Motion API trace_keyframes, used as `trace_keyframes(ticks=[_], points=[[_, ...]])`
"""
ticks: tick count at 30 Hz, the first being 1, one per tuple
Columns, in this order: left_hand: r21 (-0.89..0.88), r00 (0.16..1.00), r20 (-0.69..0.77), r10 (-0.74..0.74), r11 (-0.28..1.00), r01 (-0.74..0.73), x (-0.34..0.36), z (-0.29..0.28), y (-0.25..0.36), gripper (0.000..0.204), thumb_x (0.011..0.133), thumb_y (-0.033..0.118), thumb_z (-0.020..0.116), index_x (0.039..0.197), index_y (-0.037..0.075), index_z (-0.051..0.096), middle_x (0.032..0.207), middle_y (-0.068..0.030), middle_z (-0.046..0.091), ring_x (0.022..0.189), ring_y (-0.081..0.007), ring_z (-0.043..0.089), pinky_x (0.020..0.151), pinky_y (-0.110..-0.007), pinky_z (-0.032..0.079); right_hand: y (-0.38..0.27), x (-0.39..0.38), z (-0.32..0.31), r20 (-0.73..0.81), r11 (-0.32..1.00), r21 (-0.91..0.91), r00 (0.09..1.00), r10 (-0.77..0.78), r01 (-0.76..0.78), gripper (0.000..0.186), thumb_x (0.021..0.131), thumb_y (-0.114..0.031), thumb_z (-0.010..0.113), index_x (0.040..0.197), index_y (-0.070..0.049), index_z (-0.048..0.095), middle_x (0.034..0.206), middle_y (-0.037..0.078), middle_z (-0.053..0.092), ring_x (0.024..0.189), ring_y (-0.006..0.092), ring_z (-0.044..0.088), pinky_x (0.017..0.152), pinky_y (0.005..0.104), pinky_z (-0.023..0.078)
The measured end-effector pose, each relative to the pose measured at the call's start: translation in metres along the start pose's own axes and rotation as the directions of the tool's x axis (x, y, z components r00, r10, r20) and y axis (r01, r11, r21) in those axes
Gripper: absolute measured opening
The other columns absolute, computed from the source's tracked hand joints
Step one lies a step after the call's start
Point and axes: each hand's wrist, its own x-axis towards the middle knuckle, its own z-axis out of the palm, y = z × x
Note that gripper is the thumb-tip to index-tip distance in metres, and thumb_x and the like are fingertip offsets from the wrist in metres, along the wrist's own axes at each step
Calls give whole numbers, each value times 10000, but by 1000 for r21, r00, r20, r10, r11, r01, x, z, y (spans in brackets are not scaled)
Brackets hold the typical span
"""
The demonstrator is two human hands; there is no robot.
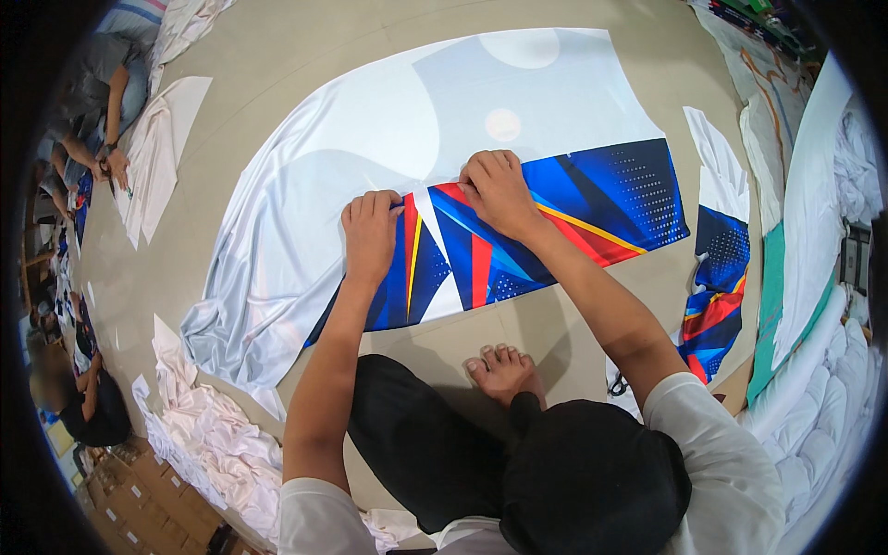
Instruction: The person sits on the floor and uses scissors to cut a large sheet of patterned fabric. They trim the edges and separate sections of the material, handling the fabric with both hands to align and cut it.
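A wide sheet of fabric lies on the floor in front of me, its pale white side [370, 120] up. Along the near edge a strip shows the printed side [615, 190], in blue, red and yellow with white dots. My left hand [370, 239] has its fingers closed on the fabric where the print meets the white. Farther right, my right hand [499, 194] pinches the same boundary with curled fingers. Between the hands, a narrow white wedge [435, 231] splits the print. Both hands' fingertips are partly hidden.
A crumpled printed piece [721, 268] lies to the right. Black scissor handles [618, 384] show beside my right forearm. Pale scraps [208, 393] are heaped at left. White cloth rolls [823, 398] line the right side. Two other people work at far left, one handling pale fabric [166, 153].
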Motion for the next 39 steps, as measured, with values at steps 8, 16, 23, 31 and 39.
trace_keyframes(ticks=[8, 16, 23, 31, 39], points=[[21, 999, 25, -44, 999, 44, 2, 2, -3, 252, 1020, 165, 643, 1265, 104, 641, 1123, -72, 658, 1099, -274, 594, 1059, -449, 390, 2, -2, 6, -22, 1000, 27, 1000, 15, -15, 122, 925, -103, 724, 1018, -84, 647, 1061, 86, 607, 1073, 295, 577, 1028, 459, 401], [-22, 996, 54, -73, 997, 75, 4, 0, -3, 280, 1017, 113, 630, 1295, 88, 614, 1155, -91, 675, 1119, -282, 608, 1074, -454, 393, 2, -3, 10, -87, 1000, 22, 996, 8, -6, 153, 917, -90, 753, 1016, -91, 637, 1035, 72, 602, 1018, 286, 569, 994, 433, 418], [-51, 990, 87, -114, 992, 119, 4, -2, -3, 306, 1002, 113, 653, 1301, 69, 607, 1174, -110, 680, 1140, -290, 617, 1073, -469, 399, 3, -3, 13, -89, 1000, 13, 996, 23, -22, 123, 927, -108, 738, 1003, -94, 642, 1038, 79, 602, 1022, 295, 568, 987, 442, 422], [66, 999, -16, -31, 997, 32, -6, 6, 26, 485, 1028, 199, 631, 1477, 47, 528, 1508, -200, 517, 1431, -410, 454, 1201, -559, 319, 3, -4, 13, -102, 1000, 4, 995, 15, -14, 147, 924, -102, 749, 1019, -88, 637, 1035, 75, 604, 1019, 290, 571, 987, 436, 427], [190, 975, 220, -31, 982, -12, -28, 28, 37, 695, 1115, 394, 472, 1688, 63, 257, 1737, -252, 214, 1606, -478, 185, 1286, -635, 152, 7, -7, 11, -85, 999, 12, 995, 50, -49, 174, 928, -107, 749, 1062, -72, 643, 1086, 88, 614, 1061, 300, 579, 1028, 467, 431]])
